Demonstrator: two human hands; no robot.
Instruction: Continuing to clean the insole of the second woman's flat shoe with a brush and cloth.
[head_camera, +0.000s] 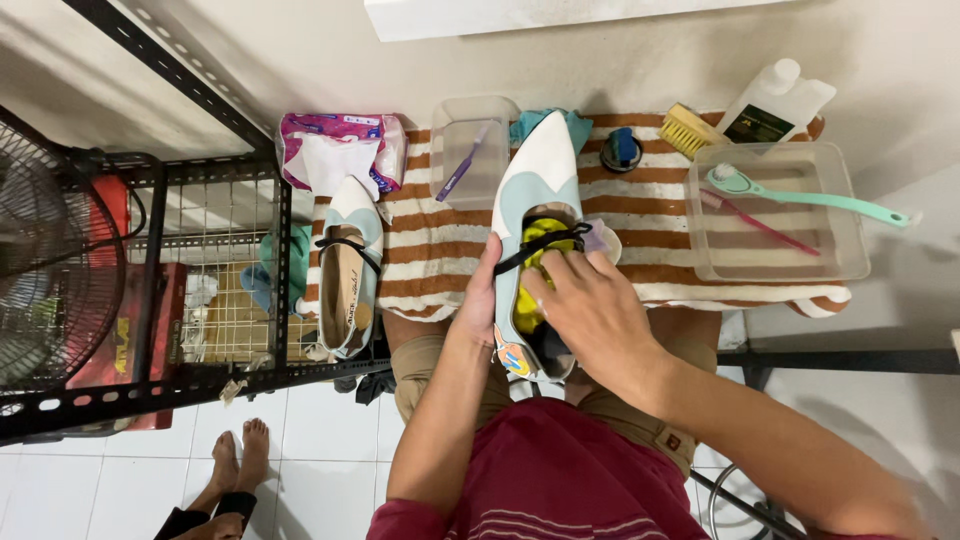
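Observation:
My left hand (478, 300) grips the left side of a white and pale blue pointed flat shoe (538, 180) with a black strap. My right hand (590, 305) presses a yellow cloth (540, 240) down inside that shoe. The shoe lies toe away from me on a brown and white striped towel (650, 210). Its matching shoe (350, 260) rests at the towel's left edge, untouched.
On the towel: a pink wipes pack (340, 150), a small clear tub with a purple toothbrush (470, 150), a clear tray (775, 215) with a mint brush and pink toothbrush, a yellow scrub brush (690, 128), a white bottle (775, 100). A metal rack (210, 260) and fan (50, 270) stand left. Another person's feet (240, 460) are below.

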